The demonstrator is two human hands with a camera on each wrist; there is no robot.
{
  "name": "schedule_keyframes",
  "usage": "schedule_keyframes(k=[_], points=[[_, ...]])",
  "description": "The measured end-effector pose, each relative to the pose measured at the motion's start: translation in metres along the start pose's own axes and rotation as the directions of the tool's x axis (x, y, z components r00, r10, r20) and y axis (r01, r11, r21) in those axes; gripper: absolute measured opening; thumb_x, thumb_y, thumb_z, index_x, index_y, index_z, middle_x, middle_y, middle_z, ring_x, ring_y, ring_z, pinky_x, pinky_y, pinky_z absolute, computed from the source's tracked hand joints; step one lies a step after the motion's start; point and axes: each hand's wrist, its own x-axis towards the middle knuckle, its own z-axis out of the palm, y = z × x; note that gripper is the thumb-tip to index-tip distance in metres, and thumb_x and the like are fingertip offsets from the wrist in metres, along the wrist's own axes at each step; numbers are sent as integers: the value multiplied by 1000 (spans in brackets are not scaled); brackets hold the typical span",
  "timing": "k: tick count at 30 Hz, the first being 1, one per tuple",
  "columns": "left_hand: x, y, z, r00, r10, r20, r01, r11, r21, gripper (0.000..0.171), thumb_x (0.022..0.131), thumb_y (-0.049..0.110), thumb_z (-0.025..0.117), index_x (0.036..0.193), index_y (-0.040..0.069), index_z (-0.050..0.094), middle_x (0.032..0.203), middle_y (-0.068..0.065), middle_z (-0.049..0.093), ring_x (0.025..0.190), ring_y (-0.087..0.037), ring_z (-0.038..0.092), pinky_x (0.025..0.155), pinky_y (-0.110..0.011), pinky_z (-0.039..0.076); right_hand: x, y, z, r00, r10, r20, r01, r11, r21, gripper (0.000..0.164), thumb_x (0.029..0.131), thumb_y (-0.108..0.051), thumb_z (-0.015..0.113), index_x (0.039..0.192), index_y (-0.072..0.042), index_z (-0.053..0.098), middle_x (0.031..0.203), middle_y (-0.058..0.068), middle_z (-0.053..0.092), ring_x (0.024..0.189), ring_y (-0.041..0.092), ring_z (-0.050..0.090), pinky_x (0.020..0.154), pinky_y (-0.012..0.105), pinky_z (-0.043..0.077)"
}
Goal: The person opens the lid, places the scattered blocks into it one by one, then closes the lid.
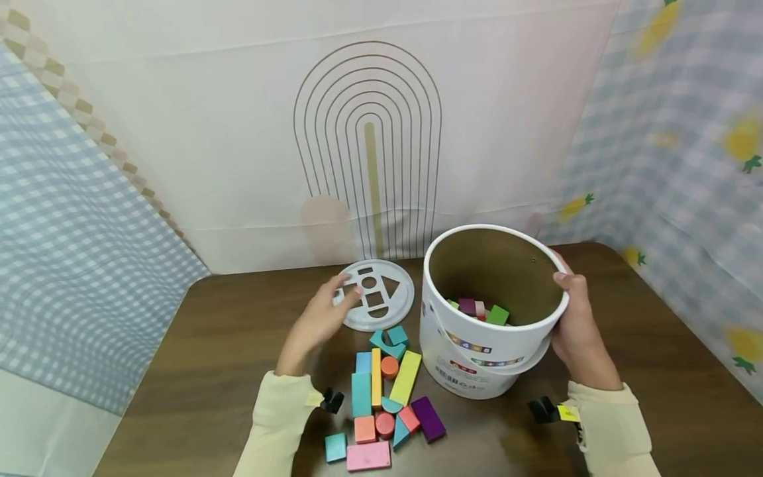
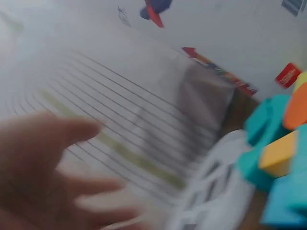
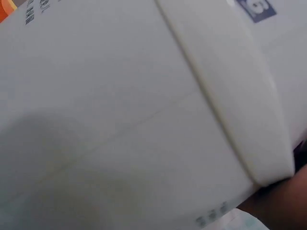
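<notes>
In the head view a white bucket (image 1: 471, 354) stands on the table, tilted a little, with several toy blocks (image 1: 497, 315) at its bottom. My right hand (image 1: 575, 318) grips its right side, thumb over the rim and the fingers hidden behind the wall. The right wrist view is filled by the bucket's white wall (image 3: 105, 96) and its handle (image 3: 230, 86). My left hand (image 1: 318, 318), fingers spread, is over the left edge of a round grey-white lid (image 1: 398, 311) with shaped holes. The left wrist view shows that hand (image 2: 43, 167) holding nothing, its fingers blurred.
Several coloured blocks lie in a cluster between my forearms, among them a yellow block (image 1: 406, 377), a purple block (image 1: 428, 419) and a pink block (image 1: 368, 456). The brown table (image 1: 208, 377) meets a white cloth (image 1: 238, 165) at the back.
</notes>
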Motion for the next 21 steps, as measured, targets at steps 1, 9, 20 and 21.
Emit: schedule_keyframes(k=[1, 9, 20, 21], points=[[-4, 5, -2, 997, 25, 72, -30, 998, 56, 63, 96, 45, 53, 146, 8, 43, 142, -15, 49, 130, -31, 46, 105, -48, 36, 0, 3, -2, 1000, -3, -17, 4, 1000, 13, 50, 100, -31, 27, 142, -11, 44, 133, 5, 50, 118, 18, 48, 97, 31, 37], [-37, 33, 4, 881, -236, 409, 6, 871, 491, 44, 82, 54, 68, 91, 11, 70, 80, 1, 66, 73, -15, 61, 69, -35, 50, -2, 10, -3, 990, 20, -138, -5, 994, 110, 44, 97, -36, 33, 127, -13, 56, 115, 0, 61, 101, 14, 57, 87, 29, 45], [-38, 26, 16, 798, -385, 463, 102, 845, 526, 43, 72, 46, 80, 59, 11, 58, 55, -3, 57, 49, -17, 58, 51, -29, 49, -2, 4, 5, 990, 47, -135, -26, 988, 154, 43, 95, -36, 35, 127, -14, 54, 117, 0, 60, 105, 15, 55, 90, 29, 43], [-38, 24, 13, 790, -381, 480, 103, 854, 510, 41, 73, 42, 80, 58, 11, 57, 55, -3, 57, 50, -17, 58, 51, -29, 49, 0, 4, 5, 991, 51, -126, -32, 989, 147, 42, 95, -36, 35, 127, -14, 54, 117, 0, 59, 104, 15, 54, 90, 29, 43]])
